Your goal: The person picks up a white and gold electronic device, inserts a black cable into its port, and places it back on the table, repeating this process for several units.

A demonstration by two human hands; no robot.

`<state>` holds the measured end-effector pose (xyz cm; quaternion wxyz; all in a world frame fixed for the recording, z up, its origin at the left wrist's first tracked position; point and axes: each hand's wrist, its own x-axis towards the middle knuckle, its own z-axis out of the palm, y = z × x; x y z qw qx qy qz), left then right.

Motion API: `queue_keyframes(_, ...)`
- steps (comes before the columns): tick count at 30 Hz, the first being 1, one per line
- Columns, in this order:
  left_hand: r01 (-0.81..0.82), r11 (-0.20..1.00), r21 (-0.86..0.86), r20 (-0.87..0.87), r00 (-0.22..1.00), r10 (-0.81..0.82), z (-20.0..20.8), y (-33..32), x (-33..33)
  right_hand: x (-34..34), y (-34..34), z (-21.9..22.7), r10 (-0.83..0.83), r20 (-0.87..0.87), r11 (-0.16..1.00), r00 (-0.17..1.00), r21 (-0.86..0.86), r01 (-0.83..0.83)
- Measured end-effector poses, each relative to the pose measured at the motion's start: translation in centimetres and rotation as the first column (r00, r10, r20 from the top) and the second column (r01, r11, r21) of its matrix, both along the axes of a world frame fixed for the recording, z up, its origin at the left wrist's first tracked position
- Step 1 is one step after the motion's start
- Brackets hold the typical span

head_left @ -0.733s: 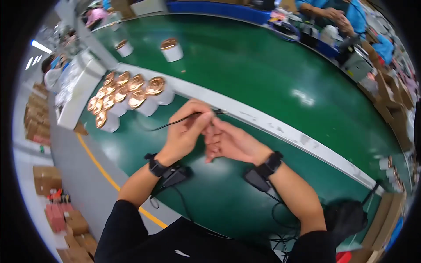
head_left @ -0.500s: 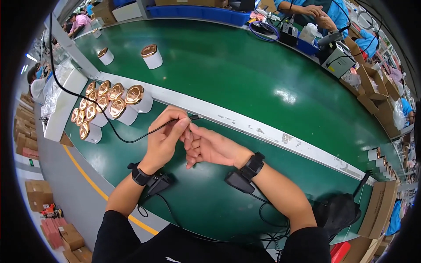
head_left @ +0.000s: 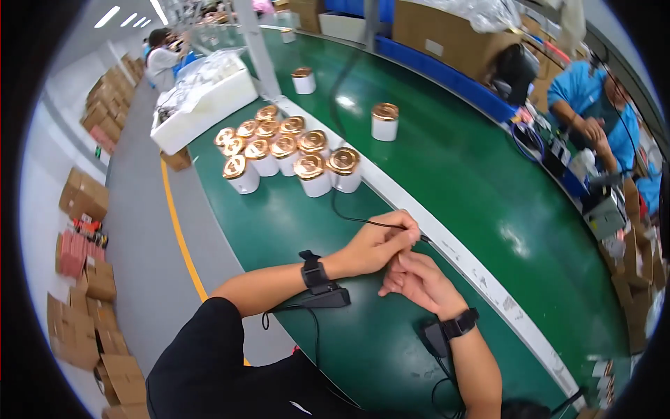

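Floor, far left: brown cartons (head_left: 84, 194) stacked along the aisle, yellow line (head_left: 183, 241) running beside my counter (head_left: 447, 174), a green belt.
Tubs: cluster of white tubs w/ copper-coloured lids (head_left: 287, 155) stands up-left of my hands, well apart from them; one lone tub (head_left: 384, 121) further up the belt.
Cable: thin black cable (head_left: 349, 218) comes down past the tubs & runs rightward into my left fist; its tip sticks out just past the knuckles, over the white strip (head_left: 460, 255) along the belt.
Left hand (head_left: 380, 243): closed round the cable end, fingers curled tight, wrist strap on.
Right hand (head_left: 419, 281): just below the left, touching it, fingers half-curled toward the cable tip; can't tell if it grips anything.
Step in hand: looks like I'm working the cable end btwn both hands, mid-job, nothing set down yet.
Next move, my guess: needs a steady left pinch & fine right fingertip work at the tip.
Far right: co-worker in blue (head_left: 593, 105) busy at own station.
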<state>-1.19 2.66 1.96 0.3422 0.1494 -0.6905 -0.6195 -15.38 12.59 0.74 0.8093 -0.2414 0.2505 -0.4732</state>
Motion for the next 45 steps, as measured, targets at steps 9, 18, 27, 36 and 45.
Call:
queue_keyframes(9,0.038,0.978,0.203,-0.085,0.996,-0.021,0.9,-0.3,0.9,-1.6,0.4,4.7,-0.05,-0.266,0.927,0.963,-0.372,-0.054)
queue_keyframes(18,-0.049,0.971,0.236,-0.081,0.994,0.07,-0.3,-0.4,0.4,-4.9,-15.3,9.9,-0.704,-0.678,0.708,0.212,-0.694,0.129)
queue_keyframes(27,-0.038,0.963,0.268,0.236,0.971,-0.028,-1.2,-2.2,0.4,-7.3,-25.6,0.4,-0.608,-0.787,0.793,0.106,-0.607,0.047)
queue_keyframes(36,-0.013,0.993,0.118,0.369,0.929,-0.031,-1.5,-1.5,0.5,-5.0,-19.7,1.0,-0.62,-0.544,0.77,0.565,-0.559,0.306)
queue_keyframes(45,-0.055,0.986,0.159,-0.121,0.99,0.075,2.8,0.6,1.1,-2.3,-4.7,1.2,-0.673,-0.172,0.733,0.719,-0.288,0.616)
